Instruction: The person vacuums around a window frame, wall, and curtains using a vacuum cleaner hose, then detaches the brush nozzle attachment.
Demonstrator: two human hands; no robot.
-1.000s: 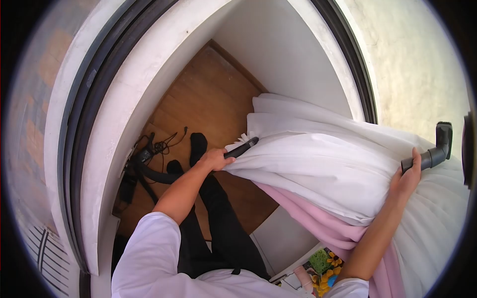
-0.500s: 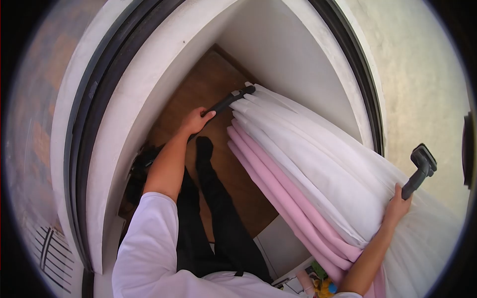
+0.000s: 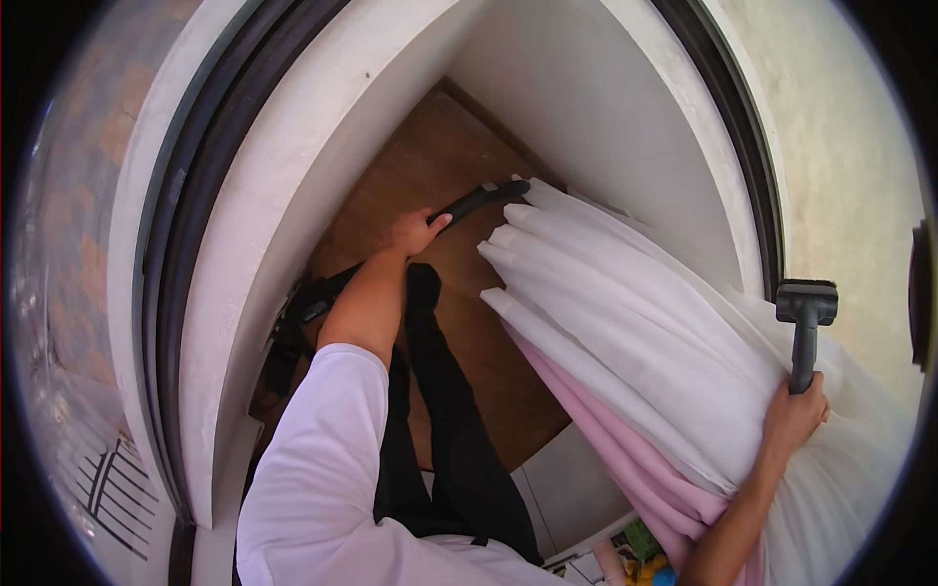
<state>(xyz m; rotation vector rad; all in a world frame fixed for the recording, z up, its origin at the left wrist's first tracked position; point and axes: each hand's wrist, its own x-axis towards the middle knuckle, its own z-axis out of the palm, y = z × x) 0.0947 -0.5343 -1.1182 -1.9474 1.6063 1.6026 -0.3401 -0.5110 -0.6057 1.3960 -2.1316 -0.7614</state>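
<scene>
My left hand (image 3: 415, 232) is closed around the black vacuum cleaner handle (image 3: 479, 200), whose far end reaches the hem of the white sheer curtain (image 3: 625, 303). Whether that end touches the fabric or only overlaps it, I cannot tell. In my right hand (image 3: 793, 420), held in front of the curtain, is a dark grey vacuum brush attachment (image 3: 806, 327). It points up, its bristled head at the top, apart from the handle. Beneath the white fabric hangs a pink curtain (image 3: 616, 425), partly hidden.
Brown wooden flooring (image 3: 391, 161) lies between pale walls, with my black-trousered legs (image 3: 440, 381) over it. Dark equipment (image 3: 303, 317) sits beside my left arm. A dark window track (image 3: 166, 244) curves along the left. Colourful items (image 3: 640, 552) show at the bottom.
The brush attachment has turned, so its head now faces up squarely. The white hem has spread over more of the pink curtain. Handle and left hand sit slightly farther right in view.
</scene>
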